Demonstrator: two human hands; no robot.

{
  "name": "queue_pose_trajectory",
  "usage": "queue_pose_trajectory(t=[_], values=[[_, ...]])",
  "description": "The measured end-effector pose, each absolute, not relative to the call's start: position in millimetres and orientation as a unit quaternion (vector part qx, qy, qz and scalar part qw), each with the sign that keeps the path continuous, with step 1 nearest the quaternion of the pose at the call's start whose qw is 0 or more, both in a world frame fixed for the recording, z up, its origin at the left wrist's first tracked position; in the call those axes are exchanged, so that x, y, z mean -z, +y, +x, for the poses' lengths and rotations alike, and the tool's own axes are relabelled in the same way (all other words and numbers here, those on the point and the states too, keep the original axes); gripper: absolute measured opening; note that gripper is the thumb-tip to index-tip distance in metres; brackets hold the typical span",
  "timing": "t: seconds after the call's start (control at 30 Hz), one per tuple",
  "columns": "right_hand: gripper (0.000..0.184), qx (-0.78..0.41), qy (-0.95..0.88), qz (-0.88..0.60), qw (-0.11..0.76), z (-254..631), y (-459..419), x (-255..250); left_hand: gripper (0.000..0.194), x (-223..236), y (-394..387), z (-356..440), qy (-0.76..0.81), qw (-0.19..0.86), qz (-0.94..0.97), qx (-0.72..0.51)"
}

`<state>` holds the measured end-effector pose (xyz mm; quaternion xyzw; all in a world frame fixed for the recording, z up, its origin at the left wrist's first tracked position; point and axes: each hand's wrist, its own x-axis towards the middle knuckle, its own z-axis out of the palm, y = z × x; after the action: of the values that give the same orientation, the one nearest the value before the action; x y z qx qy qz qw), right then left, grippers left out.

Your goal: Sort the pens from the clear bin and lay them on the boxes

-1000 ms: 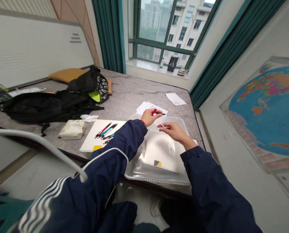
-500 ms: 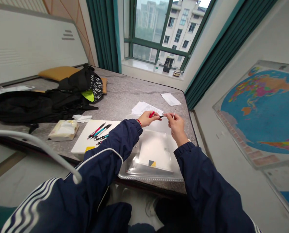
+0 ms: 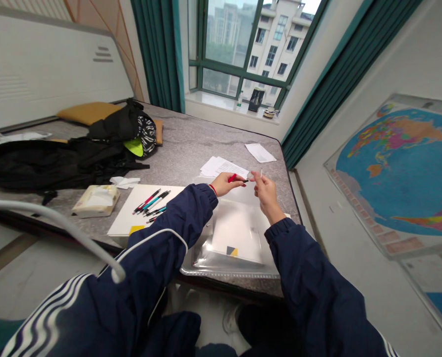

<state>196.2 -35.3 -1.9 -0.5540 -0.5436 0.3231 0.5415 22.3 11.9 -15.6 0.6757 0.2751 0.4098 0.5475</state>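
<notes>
My left hand (image 3: 223,184) is closed around a red and black pen (image 3: 232,177), whose dark end points right, toward my other hand. Pinched in my right hand (image 3: 267,196) is a thin pale stick (image 3: 261,172), like a pen refill, standing nearly upright; its lower part is hidden by the fingers. Both hands are over a clear plastic tray (image 3: 221,272), the right fingertips close to the pen's dark end. A white sheet or flat box (image 3: 236,230) with a grey and yellow corner mark lies in the tray. Several pens (image 3: 154,201) lie on a white box (image 3: 121,220) to the left.
A tissue pack (image 3: 96,202) and a crumpled tissue (image 3: 125,182) lie left of the white box. Behind them is a black backpack (image 3: 53,161). Loose papers (image 3: 260,152) rest toward the table's far right. A white cable (image 3: 171,230) crosses my left sleeve.
My right fingertips have shifted slightly, and the thin stick now stands a little further left and more upright. My left hand still holds the pen in nearly the same place.
</notes>
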Motion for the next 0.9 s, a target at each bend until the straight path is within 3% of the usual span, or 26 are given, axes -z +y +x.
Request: queue_pose_trajectory(t=[0.1,0.27,0.4,0.57,0.9], values=[[0.059,-0.327,-0.515,-0.567,0.554,198,-33,5,0.028,18,18,20,0.295,0.507,0.660,-0.469],[0.048,-0.282,-0.635,-0.543,0.471,194,-37,10,0.023,23,24,16,0.312,0.473,0.657,-0.497],[0.041,-0.268,-0.644,-0.534,0.477,194,-40,7,0.017,22,24,16,0.342,0.457,0.642,-0.512],[0.026,-0.251,-0.632,-0.544,0.491,196,-41,4,0.016,18,21,17,0.371,0.450,0.634,-0.508],[0.025,-0.198,-0.660,-0.562,0.457,198,-40,5,0.016,20,16,13,0.369,0.378,0.718,-0.453]])
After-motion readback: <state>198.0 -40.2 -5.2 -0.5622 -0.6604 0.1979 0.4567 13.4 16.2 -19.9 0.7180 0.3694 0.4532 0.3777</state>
